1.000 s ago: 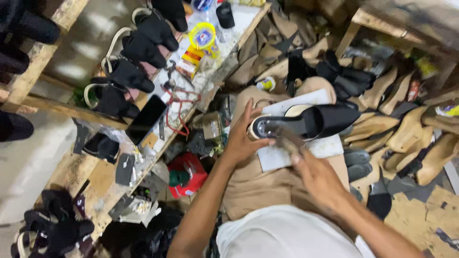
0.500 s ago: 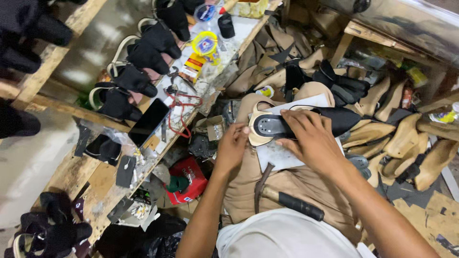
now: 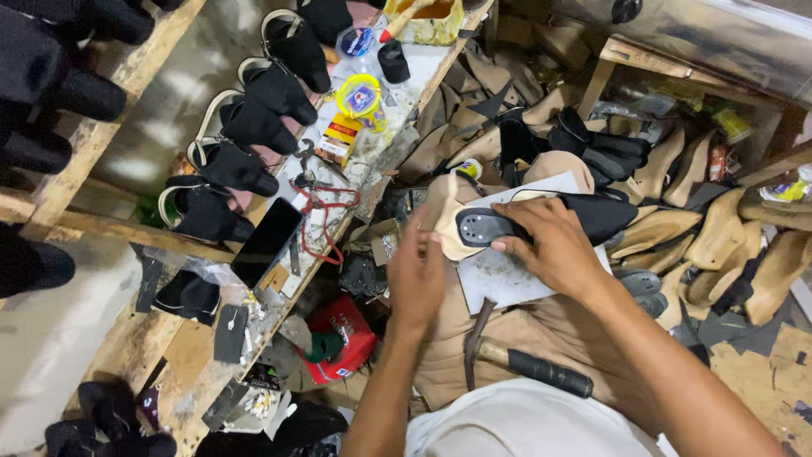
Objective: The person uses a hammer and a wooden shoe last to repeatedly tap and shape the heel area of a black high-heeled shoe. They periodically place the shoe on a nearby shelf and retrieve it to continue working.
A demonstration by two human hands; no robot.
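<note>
Nearest the camera, a hammer (image 3: 529, 366) with a black handle lies across the person's lap, its head toward the left knee, touched by neither hand. Just beyond it a white sheet (image 3: 507, 275) is spread over the lap, and on that sheet rests a black shoe (image 3: 541, 222), sole up, its heel end toward the left.

The right hand (image 3: 545, 245) lies flat over the middle of the shoe, fingers spread and pressing down on the sole; its grip is apart, not closed round anything. The left hand (image 3: 416, 275) sits at the heel end, blurred; its fingers look loosely extended beside the shoe's edge, and I cannot tell whether they pinch it.

Left of the knees, a red tin (image 3: 342, 338) stands on the floor. Further left runs a wooden table (image 3: 110, 355), with a dark phone (image 3: 266, 241) near its near edge, red-handled pliers (image 3: 317, 216) beside it, and a row of black shoes (image 3: 245, 123) along its far edge. Beyond the lap, tan shoe forms (image 3: 727, 237) are heaped at the right.
</note>
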